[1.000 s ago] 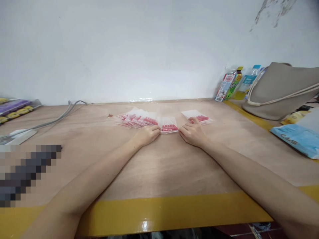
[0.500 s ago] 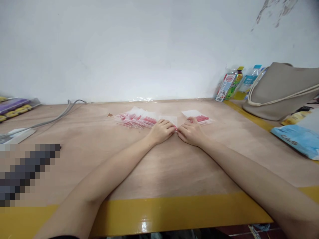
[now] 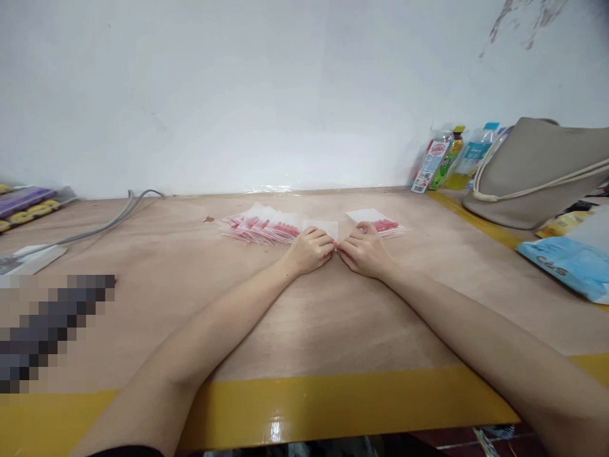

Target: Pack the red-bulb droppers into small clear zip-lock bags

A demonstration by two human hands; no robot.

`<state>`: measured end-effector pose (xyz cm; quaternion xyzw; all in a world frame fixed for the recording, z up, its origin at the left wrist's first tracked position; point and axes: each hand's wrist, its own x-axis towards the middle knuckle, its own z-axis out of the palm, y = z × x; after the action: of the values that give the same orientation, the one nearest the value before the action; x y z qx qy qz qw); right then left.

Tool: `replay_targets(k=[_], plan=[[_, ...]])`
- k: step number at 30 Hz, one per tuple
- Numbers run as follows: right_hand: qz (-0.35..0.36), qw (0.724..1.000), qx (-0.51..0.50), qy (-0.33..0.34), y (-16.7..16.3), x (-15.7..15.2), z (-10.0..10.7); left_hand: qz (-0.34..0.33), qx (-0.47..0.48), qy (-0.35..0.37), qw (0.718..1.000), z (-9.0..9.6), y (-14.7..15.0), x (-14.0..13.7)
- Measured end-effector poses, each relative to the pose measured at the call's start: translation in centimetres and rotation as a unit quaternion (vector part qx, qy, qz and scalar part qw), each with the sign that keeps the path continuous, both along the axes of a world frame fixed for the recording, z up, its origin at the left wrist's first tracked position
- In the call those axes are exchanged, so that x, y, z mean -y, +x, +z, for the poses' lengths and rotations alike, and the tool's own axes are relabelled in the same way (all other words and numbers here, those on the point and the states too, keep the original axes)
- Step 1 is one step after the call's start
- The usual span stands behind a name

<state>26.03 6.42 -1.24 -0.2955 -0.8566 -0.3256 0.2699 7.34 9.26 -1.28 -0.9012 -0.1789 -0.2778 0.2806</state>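
Between my hands lies a small clear plastic bag (image 3: pixel 326 227) with a white upper part and something red at its near edge. My left hand (image 3: pixel 311 249) has its fingers closed on the left of that edge. Close beside it, my right hand (image 3: pixel 364 251) pinches the right of the same edge, and the fingertips nearly meet. To the left is a fanned pile of similar bags (image 3: pixel 259 225) with red pieces inside. Another few bags (image 3: pixel 380 222) with red pieces lie just behind my right hand, which partly covers them.
Bottles and a carton (image 3: pixel 431 166) stand at the back right by the wall, beside a grey bag (image 3: pixel 537 171). A blue tissue pack (image 3: pixel 566 266) lies in front. At left are a cable (image 3: pixel 114 222), a white power strip (image 3: pixel 38 259) and purple-yellow packages (image 3: pixel 33 206).
Both hands stay almost where they were. The fingertips have drawn slightly closer together along the bag's near edge.
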Motion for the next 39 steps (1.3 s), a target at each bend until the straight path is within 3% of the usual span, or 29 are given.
replay_targets(k=[18,33,36,39], plan=[[-0.006,0.998,-0.035,-0.046,1.8,0.4,-0.2,0.034,-0.005,0.024,0.999,1.1,-5.3,1.6],[-0.03,0.997,-0.04,-0.051,0.4,0.3,-0.3,0.063,0.018,0.037,0.997,0.3,-4.7,1.4],[-0.051,0.997,-0.032,-0.051,-0.5,0.3,-0.6,0.046,0.019,0.015,0.999,0.6,-4.6,1.7],[-0.103,0.992,-0.065,-0.037,-0.3,0.1,-0.5,0.083,0.054,-0.025,0.995,1.1,-5.3,1.9]])
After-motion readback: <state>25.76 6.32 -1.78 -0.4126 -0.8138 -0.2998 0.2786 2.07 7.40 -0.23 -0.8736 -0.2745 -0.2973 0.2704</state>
